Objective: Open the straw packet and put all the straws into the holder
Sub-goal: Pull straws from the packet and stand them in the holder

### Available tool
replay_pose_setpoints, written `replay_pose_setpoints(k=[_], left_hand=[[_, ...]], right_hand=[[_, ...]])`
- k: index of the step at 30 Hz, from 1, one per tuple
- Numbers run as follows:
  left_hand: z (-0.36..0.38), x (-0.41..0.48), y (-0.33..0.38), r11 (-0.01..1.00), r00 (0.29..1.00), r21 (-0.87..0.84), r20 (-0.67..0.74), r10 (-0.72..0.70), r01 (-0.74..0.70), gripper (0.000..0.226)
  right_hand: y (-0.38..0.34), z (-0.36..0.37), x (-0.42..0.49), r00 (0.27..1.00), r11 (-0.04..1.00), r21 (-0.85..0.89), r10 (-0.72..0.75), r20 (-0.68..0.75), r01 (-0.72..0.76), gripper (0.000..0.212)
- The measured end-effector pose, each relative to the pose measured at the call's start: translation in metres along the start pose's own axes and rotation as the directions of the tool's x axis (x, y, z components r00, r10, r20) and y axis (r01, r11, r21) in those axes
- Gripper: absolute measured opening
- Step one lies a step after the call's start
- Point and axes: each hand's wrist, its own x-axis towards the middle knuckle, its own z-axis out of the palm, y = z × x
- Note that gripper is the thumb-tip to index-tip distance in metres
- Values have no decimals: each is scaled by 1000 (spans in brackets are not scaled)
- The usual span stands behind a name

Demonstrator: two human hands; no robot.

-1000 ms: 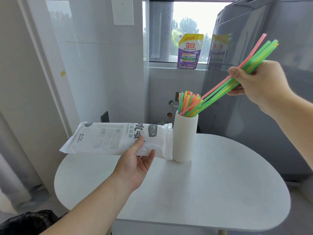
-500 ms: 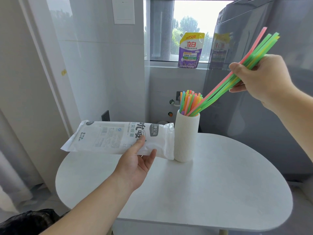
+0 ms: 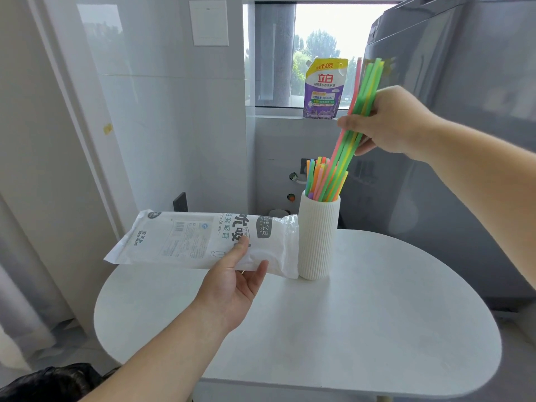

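Note:
A white ribbed holder (image 3: 318,239) stands on the round white table (image 3: 362,329) with several coloured straws in it. My right hand (image 3: 388,120) grips a bunch of green, pink and yellow straws (image 3: 366,88) above the holder; their lower ends reach into its mouth and they lean steeply up to the right. My left hand (image 3: 232,282) holds the white straw packet (image 3: 191,239) flat, its open crumpled end touching the holder's left side.
A purple detergent pouch (image 3: 323,88) sits on the window sill behind. A grey appliance (image 3: 464,140) rises at the right, close to the table. White wall panels stand at the left. A black bag (image 3: 49,384) lies on the floor at bottom left.
My right hand has swung left toward the holder, tipping the held straws from a shallow slant to nearly upright, with their lower ends deeper in the holder. The packet and left hand stayed put.

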Motion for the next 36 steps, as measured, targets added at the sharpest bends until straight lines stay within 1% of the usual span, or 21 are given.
replay_pose_setpoints(k=[3, 5, 7, 9, 14, 16, 17, 18, 19, 21, 22, 23, 25, 26, 29, 30, 34, 36], left_hand=[[-1, 1, 1, 1000, 1000, -4, 6, 1, 0, 27], [-1, 1, 1, 1000, 1000, -4, 5, -2, 2, 26], [-1, 1, 1, 1000, 1000, -7, 3, -3, 3, 25], [0, 1, 2, 1000, 1000, -4, 7, -6, 6, 22], [1, -1, 2, 1000, 1000, 8, 17, -8, 8, 21], [1, -1, 2, 1000, 1000, 8, 20, -9, 9, 20], [1, -1, 2, 1000, 1000, 8, 20, -10, 10, 20], [1, -1, 2, 1000, 1000, 9, 19, -10, 10, 20], [0, -1, 2, 1000, 1000, 9, 19, -10, 10, 19], [1, -1, 2, 1000, 1000, 10, 18, -11, 11, 19], [1, -1, 2, 1000, 1000, 11, 17, -11, 11, 20], [0, -1, 2, 1000, 1000, 13, 16, -11, 11, 20], [1, -1, 2, 1000, 1000, 14, 15, -11, 11, 21], [1, -1, 2, 1000, 1000, 13, 13, -11, 11, 22], [1, -1, 2, 1000, 1000, 12, 11, -11, 11, 23], [1, -1, 2, 1000, 1000, 12, 12, -12, 12, 24], [0, -1, 3, 1000, 1000, 10, 6, -11, 11, 26], [0, -1, 3, 1000, 1000, 11, 5, -10, 10, 26]], right_hand=[[6, 14, 2, 999, 1000, -15, 12, 45, -12, 32], [10, 24, 1, 998, 998, -69, 6, 55, -2, 32], [13, 33, -2, 998, 988, -154, 2, 59, 7, 40], [17, 41, -4, 999, 983, -182, 5, 54, 5, 46], [20, 48, -7, 999, 992, -126, 16, 32, -12, 41], [21, 50, -7, 1000, 993, -116, -15, 8, 16, 38], [22, 50, -7, 999, 994, -108, -34, -15, 32, 40], [23, 51, -6, 998, 995, -95, -46, -45, 41, 48], [24, 50, -6, 996, 996, -80, -50, -70, 45, 62], [23, 49, -7, 988, 996, -43, -87, -125, 82, 94], [23, 48, -5, 980, 992, -39, -126, -154, 121, 104], [21, 48, -4, 970, 986, -48, -168, -174, 162, 108], [16, 46, -2, 953, 968, -111, -241, -184, 223, 101], [14, 46, 0, 949, 959, -147, -267, -167, 244, 91], [9, 46, 3, 954, 939, -228, -284, -90, 258, 53], [9, 48, 3, 956, 936, -238, -283, -81, 257, 46], [14, 53, -3, 965, 935, -274, -253, -68, 226, 46], [17, 54, -6, 968, 941, -267, -239, -82, 210, 35]])
